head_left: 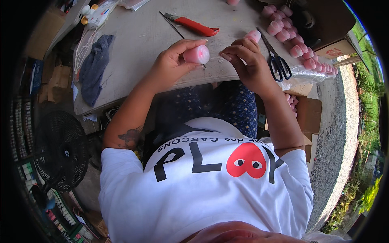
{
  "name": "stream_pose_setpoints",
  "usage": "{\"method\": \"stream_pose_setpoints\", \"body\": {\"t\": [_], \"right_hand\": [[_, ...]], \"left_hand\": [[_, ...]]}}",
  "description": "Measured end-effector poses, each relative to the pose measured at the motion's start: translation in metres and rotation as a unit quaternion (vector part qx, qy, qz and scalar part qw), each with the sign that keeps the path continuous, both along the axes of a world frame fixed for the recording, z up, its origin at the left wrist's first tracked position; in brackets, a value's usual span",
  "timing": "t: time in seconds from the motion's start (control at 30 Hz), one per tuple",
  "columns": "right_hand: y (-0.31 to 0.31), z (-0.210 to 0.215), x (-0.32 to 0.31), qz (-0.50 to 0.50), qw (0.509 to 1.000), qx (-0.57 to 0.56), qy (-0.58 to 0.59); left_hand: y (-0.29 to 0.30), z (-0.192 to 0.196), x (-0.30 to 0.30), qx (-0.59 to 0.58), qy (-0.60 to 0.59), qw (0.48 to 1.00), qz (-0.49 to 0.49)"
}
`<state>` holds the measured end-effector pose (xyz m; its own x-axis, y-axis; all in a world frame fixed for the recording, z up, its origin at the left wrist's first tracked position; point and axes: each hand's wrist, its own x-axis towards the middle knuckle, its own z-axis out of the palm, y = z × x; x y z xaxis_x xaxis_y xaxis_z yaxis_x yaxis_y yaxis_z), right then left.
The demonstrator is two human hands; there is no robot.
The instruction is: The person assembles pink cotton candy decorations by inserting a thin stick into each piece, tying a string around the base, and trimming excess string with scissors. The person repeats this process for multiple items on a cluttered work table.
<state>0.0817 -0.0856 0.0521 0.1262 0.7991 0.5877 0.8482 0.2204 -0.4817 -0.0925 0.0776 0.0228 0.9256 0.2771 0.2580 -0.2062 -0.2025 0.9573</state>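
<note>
My left hand [174, 58] is closed round a small pink candle [196, 55] with a paler end that faces right. A short way to the right, my right hand [247, 60] has its thumb and fingertips pinched together, apart from the candle. Whatever they hold, if anything, is too small to make out. Just beyond the right knuckles a second pink candle [253, 36] lies on the table. Black-handled scissors [278, 67] rest beside the right hand. Beyond the left hand lie a red-handled utility knife [197, 26] and a thin dark rod [172, 25].
Several pink candles [283, 25] cluster along the table's [133, 48] right side, near a cardboard box [324, 24]. A grey cloth [95, 69] and white strands [84, 45] lie at the left. Below the table edge stand a black fan [60, 150] and an open carton [309, 115].
</note>
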Motion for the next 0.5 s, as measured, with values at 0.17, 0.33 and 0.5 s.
{"method": "stream_pose_setpoints", "body": {"t": [0.17, 0.33, 0.5], "right_hand": [[0.0002, 0.0009, 0.0026, -0.01, 0.999, 0.035, -0.024], [0.0001, 0.0023, 0.0037, -0.017, 0.999, 0.045, -0.022], [0.0, 0.0014, 0.0042, -0.016, 0.998, 0.05, -0.025]], "left_hand": [[-0.0048, 0.0015, 0.0027, 0.002, -0.021, 1.0, 0.0], [-0.006, 0.0029, 0.0037, -0.002, -0.016, 1.0, 0.003], [-0.0078, 0.004, 0.0059, -0.018, -0.022, 1.0, 0.006]]}}
